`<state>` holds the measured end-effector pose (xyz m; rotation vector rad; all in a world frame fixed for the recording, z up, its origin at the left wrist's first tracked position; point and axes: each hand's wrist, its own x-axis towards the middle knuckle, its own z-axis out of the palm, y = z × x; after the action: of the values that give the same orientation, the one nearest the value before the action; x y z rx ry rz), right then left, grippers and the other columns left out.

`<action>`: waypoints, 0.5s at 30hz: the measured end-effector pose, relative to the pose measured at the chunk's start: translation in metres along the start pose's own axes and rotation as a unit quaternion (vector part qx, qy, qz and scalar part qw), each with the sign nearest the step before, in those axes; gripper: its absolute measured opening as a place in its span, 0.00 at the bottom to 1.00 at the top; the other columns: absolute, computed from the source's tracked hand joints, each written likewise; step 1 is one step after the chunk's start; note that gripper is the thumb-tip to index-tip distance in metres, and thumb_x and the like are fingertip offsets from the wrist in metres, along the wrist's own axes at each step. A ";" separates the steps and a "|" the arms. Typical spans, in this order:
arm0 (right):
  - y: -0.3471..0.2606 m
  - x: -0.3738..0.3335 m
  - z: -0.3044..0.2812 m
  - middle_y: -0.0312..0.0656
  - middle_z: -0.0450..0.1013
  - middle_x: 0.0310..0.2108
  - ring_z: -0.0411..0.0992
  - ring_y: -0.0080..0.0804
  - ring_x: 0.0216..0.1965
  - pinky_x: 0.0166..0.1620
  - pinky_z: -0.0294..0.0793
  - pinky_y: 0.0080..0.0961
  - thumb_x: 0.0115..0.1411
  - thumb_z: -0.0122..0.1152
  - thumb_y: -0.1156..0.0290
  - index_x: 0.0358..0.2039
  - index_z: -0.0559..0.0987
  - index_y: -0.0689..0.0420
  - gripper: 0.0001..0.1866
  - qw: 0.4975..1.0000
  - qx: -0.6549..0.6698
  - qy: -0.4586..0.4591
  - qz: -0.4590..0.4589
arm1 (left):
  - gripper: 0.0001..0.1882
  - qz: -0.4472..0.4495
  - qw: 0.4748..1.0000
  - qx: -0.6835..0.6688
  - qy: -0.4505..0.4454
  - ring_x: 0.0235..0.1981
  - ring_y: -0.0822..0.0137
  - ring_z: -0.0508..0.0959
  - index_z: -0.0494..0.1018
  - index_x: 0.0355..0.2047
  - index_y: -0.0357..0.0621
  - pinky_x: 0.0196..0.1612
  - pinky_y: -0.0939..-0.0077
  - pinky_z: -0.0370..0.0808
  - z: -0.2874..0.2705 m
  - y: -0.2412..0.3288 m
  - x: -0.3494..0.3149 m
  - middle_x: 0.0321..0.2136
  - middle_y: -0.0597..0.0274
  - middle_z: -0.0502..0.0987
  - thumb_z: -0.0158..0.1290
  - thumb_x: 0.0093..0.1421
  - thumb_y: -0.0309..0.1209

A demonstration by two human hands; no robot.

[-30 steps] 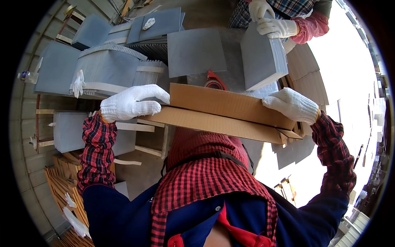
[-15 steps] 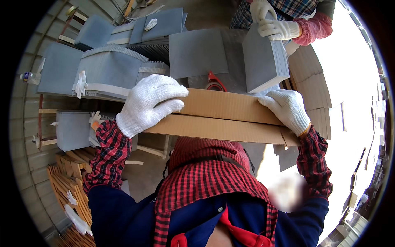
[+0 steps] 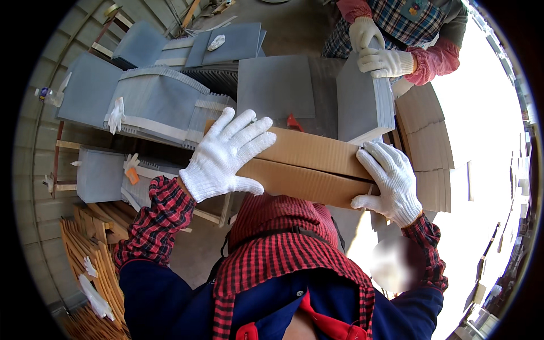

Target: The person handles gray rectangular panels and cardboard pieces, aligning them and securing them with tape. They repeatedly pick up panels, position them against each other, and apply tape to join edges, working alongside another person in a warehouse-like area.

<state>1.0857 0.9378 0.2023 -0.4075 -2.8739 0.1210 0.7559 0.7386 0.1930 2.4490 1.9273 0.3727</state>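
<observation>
A brown cardboard box lies in front of me, its two top flaps folded in and almost meeting along a narrow seam. My left hand, in a white knitted glove, rests on the box's left end with its fingers spread wide across the flaps. At the opposite end my right hand, gloved alike, lies over the corner with fingers stretched out and thumb apart. Just beyond the far flap shows part of a red tape dispenser, the rest hidden by the box.
Across the table, a co-worker's gloved hands hold the top of an upright grey panel stack. A flat grey panel lies left of it. More grey panels are stacked at left, wooden strips lower left, flat cardboard at right.
My left hand's fingers have spread and flattened on the box. My right hand has shifted down, its thumb now on the near flap. The flaps sit closer together, and the box has tilted slightly.
</observation>
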 end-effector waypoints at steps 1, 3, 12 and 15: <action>-0.004 -0.007 0.002 0.47 0.73 0.57 0.70 0.48 0.59 0.61 0.67 0.46 0.39 0.69 0.31 0.55 0.78 0.54 0.49 1.000 0.015 -0.004 0.017 | 0.49 -0.001 1.000 -0.004 0.006 0.67 0.48 0.62 0.67 0.63 0.49 0.70 0.45 0.56 0.001 0.002 0.002 0.66 0.54 0.65 0.64 0.45 0.62; -0.012 -0.018 0.010 0.48 0.72 0.58 0.68 0.50 0.61 0.62 0.66 0.46 0.38 0.76 0.39 0.56 0.77 0.55 0.47 0.997 0.045 -0.013 0.059 | 0.47 -0.034 0.999 -0.037 -0.002 0.64 0.49 0.66 0.68 0.61 0.49 0.67 0.48 0.61 0.002 0.007 0.006 0.63 0.54 0.68 0.69 0.42 0.54; -0.013 -0.009 0.027 0.40 0.80 0.28 0.79 0.37 0.27 0.32 0.77 0.28 0.53 0.72 0.60 0.37 0.85 0.52 0.14 0.983 0.114 0.024 0.139 | 0.14 -0.077 0.990 -0.014 0.121 0.25 0.64 0.81 0.79 0.30 0.53 0.29 0.69 0.74 0.032 0.005 0.018 0.25 0.69 0.81 0.70 0.47 0.41; -0.005 0.006 0.018 0.40 0.80 0.27 0.79 0.36 0.25 0.32 0.77 0.27 0.54 0.70 0.58 0.39 0.85 0.53 0.15 0.973 0.163 -0.005 0.163 | 0.15 -0.089 0.991 -0.002 0.102 0.26 0.63 0.81 0.80 0.30 0.54 0.29 0.70 0.74 0.030 -0.001 0.022 0.24 0.68 0.81 0.71 0.45 0.43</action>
<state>1.0745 0.9341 0.1864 -0.8033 -2.6998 0.6397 0.7655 0.7644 0.1673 2.2908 2.1994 0.6440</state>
